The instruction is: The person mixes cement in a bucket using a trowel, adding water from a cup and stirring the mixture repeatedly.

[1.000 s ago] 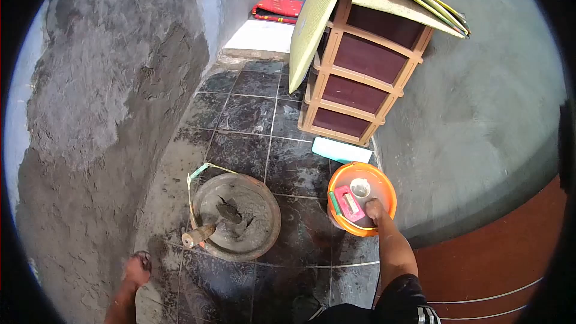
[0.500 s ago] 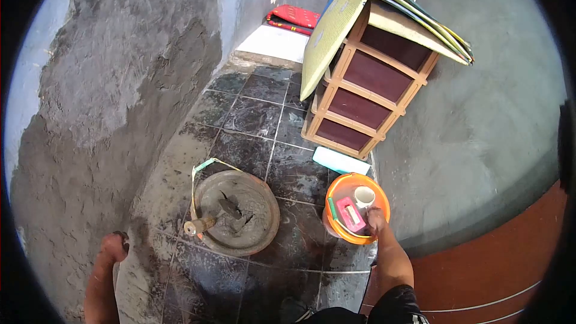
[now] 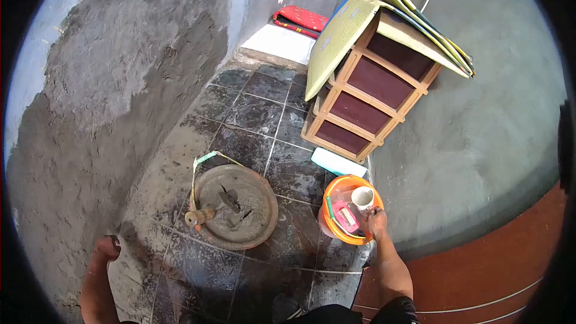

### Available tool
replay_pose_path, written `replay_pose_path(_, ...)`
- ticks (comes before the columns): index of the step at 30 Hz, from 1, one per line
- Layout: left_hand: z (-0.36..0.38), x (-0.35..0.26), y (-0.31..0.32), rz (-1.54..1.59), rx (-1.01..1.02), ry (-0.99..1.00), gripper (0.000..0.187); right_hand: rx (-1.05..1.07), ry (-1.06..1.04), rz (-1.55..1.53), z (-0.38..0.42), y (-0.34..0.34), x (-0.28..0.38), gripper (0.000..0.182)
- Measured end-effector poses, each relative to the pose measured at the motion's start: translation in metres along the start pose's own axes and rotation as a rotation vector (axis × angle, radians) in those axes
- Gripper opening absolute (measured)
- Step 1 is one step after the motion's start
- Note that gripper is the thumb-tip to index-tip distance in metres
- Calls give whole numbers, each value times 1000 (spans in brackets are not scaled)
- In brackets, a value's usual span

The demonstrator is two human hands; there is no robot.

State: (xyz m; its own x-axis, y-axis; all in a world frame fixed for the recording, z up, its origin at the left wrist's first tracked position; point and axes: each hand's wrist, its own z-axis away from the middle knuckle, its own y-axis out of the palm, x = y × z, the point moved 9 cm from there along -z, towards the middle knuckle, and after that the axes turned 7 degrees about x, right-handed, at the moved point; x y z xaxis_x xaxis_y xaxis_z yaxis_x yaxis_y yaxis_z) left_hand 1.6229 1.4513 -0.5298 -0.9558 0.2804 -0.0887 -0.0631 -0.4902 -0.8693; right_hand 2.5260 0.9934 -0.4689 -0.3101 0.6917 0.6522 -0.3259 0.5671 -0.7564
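My right hand [image 3: 377,223] is at the right rim of an orange bucket [image 3: 327,231], fingers closed at the lower right side of a white mug [image 3: 362,196], where its handle seems to be. A pink block-shaped float or sponge holder [image 3: 345,216] lies in the bucket beside the mug. My left hand [image 3: 108,247] is curled closed near the plastered wall at lower left; its palm side is hidden, so I cannot see whether it holds anything. Between the hands stands a round basin [image 3: 273,222] of wet grey mortar [image 3: 240,228], with a wooden-handled trowel [image 3: 204,216] stuck in it.
A brown plastic rack [image 3: 360,105] draped with a folded yellow mat [image 3: 336,45] stands beyond the bucket. A pale turquoise piece [image 3: 339,162] lies at its foot. Red folded cloth [image 3: 300,19] rests at the back. Partly plastered wall [image 3: 120,84] borders the dark tiled floor [image 3: 240,144].
My right hand has shifted slightly to the bucket's right edge, closer to the mug. The left hand has dropped a little to the left. The view has tilted slightly.
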Motion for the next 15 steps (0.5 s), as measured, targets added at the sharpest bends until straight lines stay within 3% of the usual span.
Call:
replay_pose_path(5, -1, 1, -1, 4, -92, 44, 25, -75, -113, 34, -14, 6, -26, 26)
replay_pose_path(7, -1, 0, 3, -13, 40, -51, 32, -83, -66, 67, -11, 2, -26, 27)
replay_pose_path(15, -2, 4, 7, 54, 83, -82, 32, -61, 25, 145, 5, -12, -1, 33)
